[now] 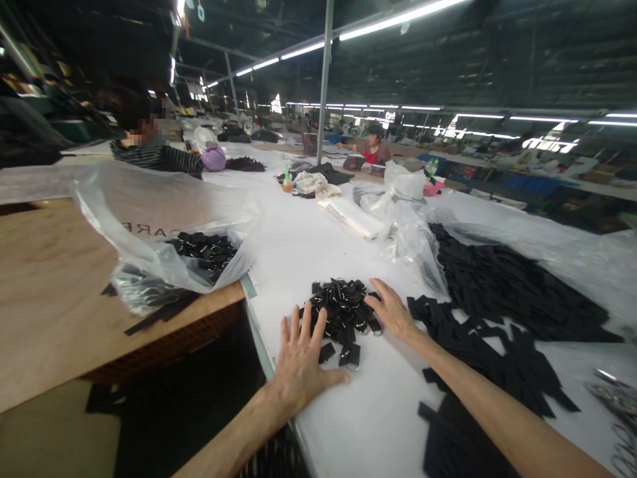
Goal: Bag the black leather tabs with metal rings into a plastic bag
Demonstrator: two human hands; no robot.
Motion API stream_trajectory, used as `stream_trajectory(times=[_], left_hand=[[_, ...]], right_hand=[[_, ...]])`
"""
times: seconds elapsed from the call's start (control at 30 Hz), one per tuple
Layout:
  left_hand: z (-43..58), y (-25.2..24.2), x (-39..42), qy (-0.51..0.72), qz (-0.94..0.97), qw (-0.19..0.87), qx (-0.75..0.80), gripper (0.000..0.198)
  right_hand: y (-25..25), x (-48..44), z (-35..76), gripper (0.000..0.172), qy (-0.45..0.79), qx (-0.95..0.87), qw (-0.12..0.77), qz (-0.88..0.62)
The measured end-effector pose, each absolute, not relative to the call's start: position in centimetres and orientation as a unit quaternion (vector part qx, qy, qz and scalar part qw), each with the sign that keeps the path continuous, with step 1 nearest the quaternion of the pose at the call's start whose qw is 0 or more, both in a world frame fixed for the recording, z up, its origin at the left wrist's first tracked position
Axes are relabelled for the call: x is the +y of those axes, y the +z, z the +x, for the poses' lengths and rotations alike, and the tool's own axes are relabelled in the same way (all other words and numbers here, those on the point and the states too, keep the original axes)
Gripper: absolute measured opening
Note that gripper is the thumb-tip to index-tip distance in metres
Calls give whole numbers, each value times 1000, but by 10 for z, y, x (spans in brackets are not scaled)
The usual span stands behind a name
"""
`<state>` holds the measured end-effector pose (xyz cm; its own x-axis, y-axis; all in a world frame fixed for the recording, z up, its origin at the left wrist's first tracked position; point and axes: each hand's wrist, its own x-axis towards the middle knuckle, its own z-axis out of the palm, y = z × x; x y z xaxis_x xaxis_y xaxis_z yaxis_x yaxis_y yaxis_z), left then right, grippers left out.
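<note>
A heap of short black webbing loops with metal rings (343,302) lies on the white tabletop (279,245). My left hand (301,362) is open at the heap's near left side, fingers spread and palm down. At the right edge of the heap my right hand (393,313) is open, thumb and fingers apart; some fingertips touch or nearly touch the pieces. I see nothing held in either hand. Loose black webbing strips (472,345) lie to the right, partly behind my right forearm.
A clear plastic bag (164,262) with more ringed black loops sits on the brown board (54,265) at left. A large pile of black strips (512,282) spreads at right beside plastic sheeting (408,232). Metal rings (617,398) lie far right. Two people work farther back.
</note>
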<state>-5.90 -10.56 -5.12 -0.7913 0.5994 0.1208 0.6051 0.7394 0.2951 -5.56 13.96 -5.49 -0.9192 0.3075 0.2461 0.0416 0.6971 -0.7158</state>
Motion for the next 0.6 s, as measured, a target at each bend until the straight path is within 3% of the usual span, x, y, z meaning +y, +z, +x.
stream_trajectory(times=[0.23,0.43,0.6], left_hand=[[-98,-48,-63,-257,-242,1,-936,115],[-106,-47,-39,-462,-176,36,-869,44],[-107,-44,-15,-544,-100,63,-831,39]], right_hand=[[-56,111,-78,48,415,-888,173,-97],[-56,91,-79,46,505,-830,218,-92],[-58,71,-86,48,579,-765,253,-122]])
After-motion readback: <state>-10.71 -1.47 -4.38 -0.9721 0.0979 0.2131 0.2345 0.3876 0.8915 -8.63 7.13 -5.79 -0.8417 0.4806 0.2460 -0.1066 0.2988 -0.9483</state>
